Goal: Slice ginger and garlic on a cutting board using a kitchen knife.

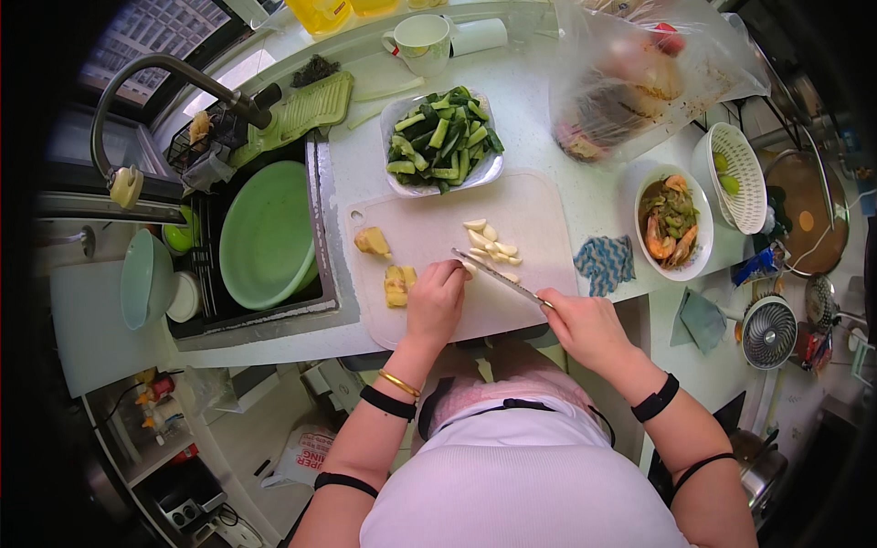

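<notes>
My right hand (582, 327) grips the handle of a kitchen knife (499, 277), whose blade reaches left across a pale cutting board (503, 318). At the blade's tip, the bent fingers of my left hand (436, 294) hold a garlic clove (469, 268) against the board. Several peeled garlic cloves (495, 244) lie in a loose group just beyond the blade. Left of them are a piece of ginger (372, 241) and some cut ginger (397, 286), close to my left hand. A foil-like tray (492, 168) heaped with cut cucumber (442, 137) stands at the board's far edge.
A sink with a green basin (264, 240) is at left, under a faucet (185, 68). A blue-and-white cloth (606, 265) lies right of the board, beside a bowl of shrimp and vegetables (675, 226) and a white strainer (740, 178). Farther back are a plastic bag (644, 89) and a mug (423, 44).
</notes>
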Demonstrator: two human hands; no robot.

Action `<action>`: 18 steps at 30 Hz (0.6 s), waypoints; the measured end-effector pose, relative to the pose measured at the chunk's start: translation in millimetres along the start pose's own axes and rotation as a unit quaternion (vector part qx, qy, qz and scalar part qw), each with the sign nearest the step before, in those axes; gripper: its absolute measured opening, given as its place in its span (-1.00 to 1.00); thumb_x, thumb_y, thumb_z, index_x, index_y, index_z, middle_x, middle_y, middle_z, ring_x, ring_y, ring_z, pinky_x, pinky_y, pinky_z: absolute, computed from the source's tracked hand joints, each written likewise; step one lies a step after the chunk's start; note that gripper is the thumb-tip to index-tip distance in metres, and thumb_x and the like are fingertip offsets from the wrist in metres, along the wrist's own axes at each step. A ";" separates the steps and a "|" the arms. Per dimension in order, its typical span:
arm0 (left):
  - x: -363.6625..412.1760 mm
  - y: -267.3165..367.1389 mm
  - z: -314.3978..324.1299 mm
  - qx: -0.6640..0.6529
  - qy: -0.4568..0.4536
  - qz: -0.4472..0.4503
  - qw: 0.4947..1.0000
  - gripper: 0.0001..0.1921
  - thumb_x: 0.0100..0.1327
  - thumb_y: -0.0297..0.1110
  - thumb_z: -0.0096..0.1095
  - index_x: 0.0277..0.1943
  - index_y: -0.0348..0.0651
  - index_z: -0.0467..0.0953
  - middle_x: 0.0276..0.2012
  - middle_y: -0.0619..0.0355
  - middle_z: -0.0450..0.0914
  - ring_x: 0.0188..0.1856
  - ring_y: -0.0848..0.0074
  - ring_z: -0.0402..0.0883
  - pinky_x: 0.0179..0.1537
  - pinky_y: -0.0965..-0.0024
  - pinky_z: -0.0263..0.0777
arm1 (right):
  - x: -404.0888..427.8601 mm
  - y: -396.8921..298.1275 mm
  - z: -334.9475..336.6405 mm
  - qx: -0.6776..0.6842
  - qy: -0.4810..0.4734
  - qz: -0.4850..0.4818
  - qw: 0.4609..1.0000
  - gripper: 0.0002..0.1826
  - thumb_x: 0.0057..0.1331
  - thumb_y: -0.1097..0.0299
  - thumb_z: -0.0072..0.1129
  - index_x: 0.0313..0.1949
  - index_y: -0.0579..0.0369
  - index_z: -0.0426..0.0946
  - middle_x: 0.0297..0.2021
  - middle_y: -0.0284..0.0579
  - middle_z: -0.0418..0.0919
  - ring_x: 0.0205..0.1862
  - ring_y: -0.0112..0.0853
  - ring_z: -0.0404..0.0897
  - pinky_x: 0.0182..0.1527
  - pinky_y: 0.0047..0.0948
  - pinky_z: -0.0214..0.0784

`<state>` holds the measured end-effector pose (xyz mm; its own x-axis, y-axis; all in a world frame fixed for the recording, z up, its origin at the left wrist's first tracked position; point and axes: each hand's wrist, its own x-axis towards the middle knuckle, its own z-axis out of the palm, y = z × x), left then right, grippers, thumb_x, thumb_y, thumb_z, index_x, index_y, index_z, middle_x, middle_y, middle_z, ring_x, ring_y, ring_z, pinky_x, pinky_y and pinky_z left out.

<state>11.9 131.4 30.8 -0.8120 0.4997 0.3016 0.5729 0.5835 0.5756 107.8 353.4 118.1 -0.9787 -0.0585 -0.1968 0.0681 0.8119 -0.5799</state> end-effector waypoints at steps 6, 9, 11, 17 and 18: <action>-3.5 -3.1 2.5 0.009 0.021 0.031 0.999 -0.77 0.04 -0.63 0.26 -0.21 -0.16 0.64 -0.24 0.15 0.62 -0.22 0.28 0.60 -0.23 0.29 0.52 | 3.0 -3.3 -1.7 -0.049 -0.040 -0.012 0.998 -0.79 0.36 0.38 0.06 -0.02 0.00 0.49 -0.47 0.02 0.60 -0.40 0.01 0.61 -0.37 -0.05 0.42; -5.9 -4.5 3.6 0.004 0.034 0.029 0.999 -0.76 0.03 -0.62 0.27 -0.21 -0.16 0.66 -0.25 0.15 0.63 -0.22 0.29 0.60 -0.23 0.30 0.52 | 5.9 -6.0 1.5 -0.060 -0.069 -0.004 0.996 -0.78 0.36 0.39 0.06 -0.01 0.01 0.47 -0.48 0.04 0.59 -0.40 0.01 0.61 -0.37 -0.04 0.42; -6.2 -5.8 4.0 0.001 0.036 0.030 0.999 -0.76 0.02 -0.62 0.28 -0.22 -0.16 0.66 -0.25 0.15 0.63 -0.22 0.29 0.61 -0.23 0.30 0.53 | 10.4 -4.7 11.6 -0.056 -0.062 -0.009 0.996 -0.77 0.36 0.38 0.05 0.00 0.01 0.45 -0.49 0.05 0.58 -0.41 0.03 0.60 -0.38 -0.03 0.42; -5.4 -11.3 5.0 -0.005 0.063 0.058 0.996 -0.86 0.08 -0.57 0.29 -0.27 -0.17 0.64 -0.28 0.18 0.64 -0.24 0.34 0.63 -0.28 0.33 0.53 | 25.1 -12.5 23.4 -0.041 -0.017 -0.037 0.998 -0.84 0.33 0.39 0.03 -0.11 0.06 0.42 -0.57 0.02 0.57 -0.46 0.05 0.59 -0.43 0.02 0.40; -7.1 -11.5 5.7 -0.007 0.067 0.052 0.996 -0.87 0.08 -0.56 0.30 -0.28 -0.17 0.63 -0.28 0.18 0.64 -0.25 0.34 0.63 -0.29 0.33 0.52 | 23.0 -13.3 20.5 -0.042 -0.019 -0.037 0.998 -0.84 0.33 0.39 0.03 -0.11 0.06 0.42 -0.57 0.02 0.57 -0.46 0.05 0.59 -0.43 0.02 0.40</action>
<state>11.8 124.9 17.7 -0.7569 0.4666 0.4577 0.6534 0.5244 0.5460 88.4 329.3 105.2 -0.9721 -0.1413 -0.1873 -0.0222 0.8501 -0.5262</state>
